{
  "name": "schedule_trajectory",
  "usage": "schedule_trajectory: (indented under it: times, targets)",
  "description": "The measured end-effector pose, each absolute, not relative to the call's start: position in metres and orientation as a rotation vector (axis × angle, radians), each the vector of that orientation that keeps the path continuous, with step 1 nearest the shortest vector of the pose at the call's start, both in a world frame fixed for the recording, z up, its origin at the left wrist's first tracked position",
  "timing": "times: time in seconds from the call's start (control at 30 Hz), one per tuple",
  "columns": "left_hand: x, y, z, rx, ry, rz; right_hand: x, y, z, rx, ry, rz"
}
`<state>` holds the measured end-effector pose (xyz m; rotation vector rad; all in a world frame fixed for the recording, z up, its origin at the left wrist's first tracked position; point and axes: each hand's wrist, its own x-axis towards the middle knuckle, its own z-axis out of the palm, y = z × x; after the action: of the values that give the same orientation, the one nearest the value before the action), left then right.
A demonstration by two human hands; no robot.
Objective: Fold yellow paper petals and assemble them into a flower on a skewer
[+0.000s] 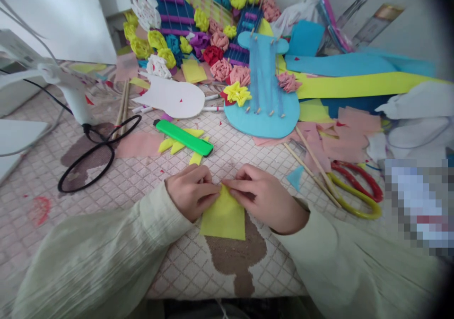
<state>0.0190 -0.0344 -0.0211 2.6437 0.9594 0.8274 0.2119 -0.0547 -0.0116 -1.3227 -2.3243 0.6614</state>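
A small sheet of yellow crepe paper hangs between my two hands near the table's front edge. My left hand pinches its upper left side, thumb against the curled fingers. On the upper right side, my right hand pinches the same sheet, its fingertips almost meeting those of the left. The paper's top edge narrows between the fingertips, and its lower part lies flat. Just beyond the left hand, a green box cutter rests across several yellow paper strips.
Ahead stands a light-blue foam lyre shape with strings and paper flowers. Red-and-yellow scissors and wooden sticks lie to the right. A white foam piece, a looped black cable and crumpled paper flowers are around on the patterned tablecloth.
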Motion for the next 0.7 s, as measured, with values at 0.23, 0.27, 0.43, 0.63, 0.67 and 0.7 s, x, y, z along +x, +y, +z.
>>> schedule_trajectory:
  times: [0.23,0.27,0.43,0.63,0.67,0.7]
  targets:
    - [0.022,-0.037,-0.017,2.77,1.021,0.898,0.21,-0.054,-0.012,-1.315,-2.294,0.67]
    - [0.022,-0.037,-0.018,2.806,1.025,0.901,0.21,-0.054,-0.012,-1.314,-2.294,0.669]
    - [0.019,-0.039,-0.015,2.949,0.961,0.815,0.21,-0.053,-0.011,-1.31,-2.29,0.682]
    - [0.01,-0.046,-0.002,3.062,0.928,0.627,0.21,-0.052,-0.01,-1.294,-2.291,0.684]
    - [0.009,-0.047,-0.001,3.074,0.906,0.614,0.21,-0.052,-0.01,-1.294,-2.291,0.681]
    - [0.007,-0.047,0.0,3.082,0.885,0.603,0.21,-0.052,-0.01,-1.293,-2.291,0.679]
